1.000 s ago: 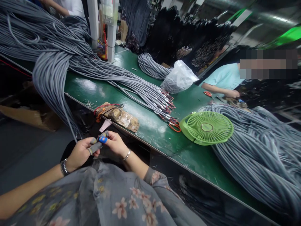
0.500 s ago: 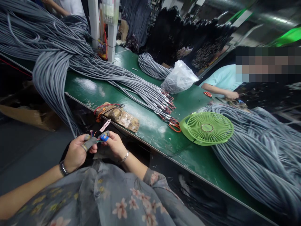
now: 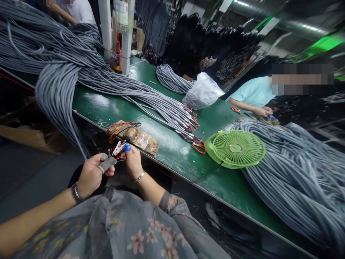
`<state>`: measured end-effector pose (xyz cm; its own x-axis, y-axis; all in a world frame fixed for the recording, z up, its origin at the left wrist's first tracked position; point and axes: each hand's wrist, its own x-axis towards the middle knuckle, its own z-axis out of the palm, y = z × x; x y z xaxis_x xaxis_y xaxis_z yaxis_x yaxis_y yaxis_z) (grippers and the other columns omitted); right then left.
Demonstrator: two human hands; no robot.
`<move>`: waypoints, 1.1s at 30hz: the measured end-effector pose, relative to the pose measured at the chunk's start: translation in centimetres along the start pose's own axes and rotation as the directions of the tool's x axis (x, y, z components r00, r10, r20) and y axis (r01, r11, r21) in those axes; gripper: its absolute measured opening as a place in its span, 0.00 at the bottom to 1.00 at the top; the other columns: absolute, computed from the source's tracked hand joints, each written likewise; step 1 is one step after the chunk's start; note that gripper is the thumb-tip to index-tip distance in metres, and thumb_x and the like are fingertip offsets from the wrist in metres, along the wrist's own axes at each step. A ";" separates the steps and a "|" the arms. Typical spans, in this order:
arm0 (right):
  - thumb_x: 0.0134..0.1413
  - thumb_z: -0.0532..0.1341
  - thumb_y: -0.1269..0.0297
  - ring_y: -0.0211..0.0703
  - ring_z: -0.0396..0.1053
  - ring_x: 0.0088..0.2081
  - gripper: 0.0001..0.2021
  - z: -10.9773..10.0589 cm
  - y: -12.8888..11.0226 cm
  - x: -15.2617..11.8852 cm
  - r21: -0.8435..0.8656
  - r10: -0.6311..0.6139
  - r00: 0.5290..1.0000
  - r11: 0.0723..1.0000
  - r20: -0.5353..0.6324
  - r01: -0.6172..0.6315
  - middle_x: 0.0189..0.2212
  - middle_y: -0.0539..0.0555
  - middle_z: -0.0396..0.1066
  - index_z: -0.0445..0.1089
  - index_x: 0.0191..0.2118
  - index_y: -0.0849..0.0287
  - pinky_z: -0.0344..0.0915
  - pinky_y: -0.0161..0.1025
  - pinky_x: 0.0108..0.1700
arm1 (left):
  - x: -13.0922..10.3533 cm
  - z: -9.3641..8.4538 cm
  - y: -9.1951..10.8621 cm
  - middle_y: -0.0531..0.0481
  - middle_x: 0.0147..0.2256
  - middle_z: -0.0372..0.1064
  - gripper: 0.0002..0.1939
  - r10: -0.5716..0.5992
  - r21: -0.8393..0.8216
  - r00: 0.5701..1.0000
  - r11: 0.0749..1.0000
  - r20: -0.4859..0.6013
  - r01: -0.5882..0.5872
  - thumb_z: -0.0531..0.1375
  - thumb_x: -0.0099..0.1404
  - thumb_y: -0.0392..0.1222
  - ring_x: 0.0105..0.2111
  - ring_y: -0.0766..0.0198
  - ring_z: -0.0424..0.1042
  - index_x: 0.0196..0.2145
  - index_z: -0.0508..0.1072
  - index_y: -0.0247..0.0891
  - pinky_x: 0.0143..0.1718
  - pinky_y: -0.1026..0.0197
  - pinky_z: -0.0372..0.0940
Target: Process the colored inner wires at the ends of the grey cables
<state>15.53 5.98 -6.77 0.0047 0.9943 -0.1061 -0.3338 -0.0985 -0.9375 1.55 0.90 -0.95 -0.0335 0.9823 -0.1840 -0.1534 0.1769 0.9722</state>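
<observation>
Left hand (image 3: 93,174) sat below the near edge of the green bench (image 3: 167,144), over the lap, fingers curled and pinching the end of a grey cable (image 3: 81,144); thumb and forefinger wore grey finger cots. Thin coloured wires (image 3: 114,156) fanned out of that cable end, between the two hands. Right hand (image 3: 133,162) was just beside it, fingers pressed together on those wires, a blue cot on one raised fingertip. Could not tell which single wire it gripped. The cable ran up and left into the grey bundle (image 3: 58,93) hanging over the bench's near edge.

On the bench near that edge: a taped brown pad (image 3: 140,138) with red leads. Further right, a green fan (image 3: 235,148) lay flat, touching a large grey cable heap (image 3: 296,172). A clear plastic bag (image 3: 202,91) sat toward the far edge. A person in a light blue top (image 3: 254,93) worked at the far right side.
</observation>
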 end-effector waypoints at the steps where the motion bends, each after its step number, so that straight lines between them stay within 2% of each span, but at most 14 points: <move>1: 0.49 0.72 0.21 0.40 0.62 0.26 0.35 0.0 0.0 0.0 0.001 0.010 1.000 1.000 0.004 -0.010 0.21 0.46 0.67 0.71 0.27 0.53 0.64 0.40 0.33 | 0.1 0.0 0.0 0.52 0.18 0.76 0.17 -0.006 -0.003 1.000 1.000 -0.004 0.006 0.78 0.46 0.52 0.17 0.63 0.73 0.20 0.76 0.42 0.20 0.64 0.66; 6: 0.56 0.73 0.25 0.43 0.65 0.28 0.33 0.9 -0.7 0.2 0.160 0.182 0.971 0.965 0.156 -0.206 0.23 0.49 0.68 0.74 0.29 0.54 0.67 0.40 0.34 | 0.2 0.2 -0.3 0.52 0.18 0.76 0.18 -0.033 -0.010 0.999 0.999 -0.022 0.033 0.79 0.43 0.52 0.17 0.65 0.73 0.20 0.77 0.42 0.21 0.65 0.68; 12: 0.60 0.76 0.32 0.40 0.63 0.26 0.30 1.7 -1.0 0.3 0.304 0.238 0.961 0.913 0.141 -0.271 0.23 0.49 0.68 0.74 0.29 0.55 0.66 0.38 0.31 | 0.2 0.1 -0.8 0.53 0.17 0.75 0.20 -0.037 0.010 0.999 0.999 -0.025 0.037 0.80 0.43 0.54 0.16 0.66 0.73 0.19 0.75 0.42 0.20 0.66 0.68; 16: 0.65 0.69 0.28 0.40 0.66 0.26 0.32 1.3 -1.2 0.0 0.338 0.300 0.937 0.876 0.177 -0.345 0.24 0.49 0.72 0.73 0.31 0.56 0.70 0.36 0.30 | -0.1 -0.3 -0.6 0.53 0.17 0.75 0.20 -0.010 -0.004 0.999 1.000 -0.044 0.010 0.79 0.44 0.54 0.16 0.65 0.72 0.19 0.75 0.42 0.19 0.66 0.68; 19: 0.71 0.64 0.29 0.40 0.69 0.28 0.32 0.7 -1.7 0.0 0.343 0.342 0.906 0.844 0.250 -0.413 0.27 0.50 0.75 0.74 0.33 0.56 0.73 0.36 0.33 | -0.5 -0.8 -0.3 0.53 0.17 0.76 0.17 0.034 0.003 0.998 0.999 -0.046 -0.034 0.78 0.45 0.53 0.16 0.63 0.73 0.20 0.76 0.43 0.19 0.64 0.70; 21: 0.73 0.66 0.34 0.40 0.70 0.29 0.28 0.4 -1.9 -0.1 0.333 0.345 0.898 0.841 0.275 -0.425 0.28 0.51 0.76 0.76 0.35 0.56 0.74 0.35 0.34 | -0.7 -1.2 -0.1 0.53 0.17 0.77 0.16 0.083 0.029 0.995 0.996 -0.063 -0.081 0.77 0.46 0.53 0.16 0.62 0.74 0.21 0.77 0.44 0.19 0.63 0.72; 25: 0.69 0.74 0.45 0.38 0.68 0.28 0.21 0.4 -1.8 -0.2 0.320 0.295 0.928 0.877 0.227 -0.357 0.27 0.49 0.75 0.77 0.34 0.57 0.73 0.33 0.33 | -0.7 -1.6 0.4 0.53 0.19 0.79 0.14 0.193 0.109 0.977 0.977 -0.096 -0.182 0.77 0.48 0.52 0.18 0.61 0.76 0.24 0.79 0.45 0.22 0.61 0.76; 28: 0.68 0.74 0.42 0.37 0.68 0.27 0.23 0.5 -1.7 -0.1 0.321 0.289 0.932 0.881 0.220 -0.348 0.27 0.49 0.76 0.76 0.34 0.57 0.73 0.33 0.32 | -0.5 -1.7 0.5 0.53 0.20 0.79 0.14 0.236 0.164 0.969 0.961 -0.072 -0.222 0.77 0.50 0.52 0.19 0.60 0.78 0.27 0.80 0.45 0.24 0.60 0.78; 33: 0.70 0.71 0.38 0.39 0.73 0.30 0.24 0.7 -1.5 0.5 0.332 0.329 0.911 0.855 0.249 -0.399 0.31 0.51 0.80 0.79 0.37 0.57 0.75 0.35 0.34 | 0.1 -1.5 0.0 0.52 0.20 0.79 0.13 0.266 0.194 0.962 0.949 -0.060 -0.250 0.75 0.52 0.51 0.19 0.58 0.78 0.26 0.78 0.44 0.24 0.58 0.78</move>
<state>15.39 6.67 -5.15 -0.3402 0.8834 -0.3224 -0.6001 -0.4679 -0.6488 0.04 0.91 -1.15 -0.1327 0.9885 0.0731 0.0544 -0.0664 0.9963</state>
